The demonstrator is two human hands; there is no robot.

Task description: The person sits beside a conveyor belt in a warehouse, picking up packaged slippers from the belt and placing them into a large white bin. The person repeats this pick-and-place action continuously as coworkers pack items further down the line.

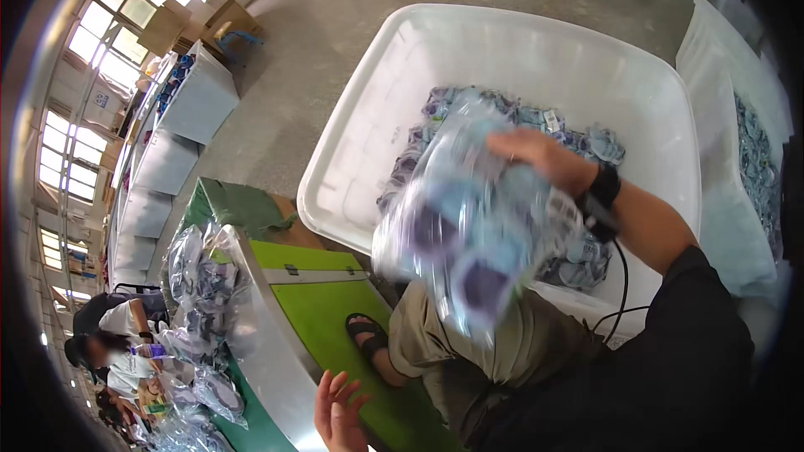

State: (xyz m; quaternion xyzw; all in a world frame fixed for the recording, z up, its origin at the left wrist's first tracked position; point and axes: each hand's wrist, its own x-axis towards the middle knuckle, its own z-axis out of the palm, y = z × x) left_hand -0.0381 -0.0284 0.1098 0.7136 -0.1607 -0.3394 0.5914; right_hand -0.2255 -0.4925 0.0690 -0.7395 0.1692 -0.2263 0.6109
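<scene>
My right hand [543, 157], with a black band on the wrist, grips a bunch of clear plastic bags [473, 230] from above. Inside the bags are light blue and purple pieces that look like slippers; motion blurs them. The bunch hangs over the near edge of a big white plastic tub [536, 21]. More bagged pieces of the same colours [601, 144] lie on the tub's bottom. At the lower edge my left hand [339, 418] is empty, fingers apart, beside the metal edge of a workbench [276, 343].
Clear bags of grey-purple pieces [201, 285] are heaped on the bench at left, where another person [126, 343] works. A green panel [327, 318] flanks my leg. White bins [197, 96] line the left; another filled tub [712, 59] stands at right. A black cable [622, 293] hangs near my right arm.
</scene>
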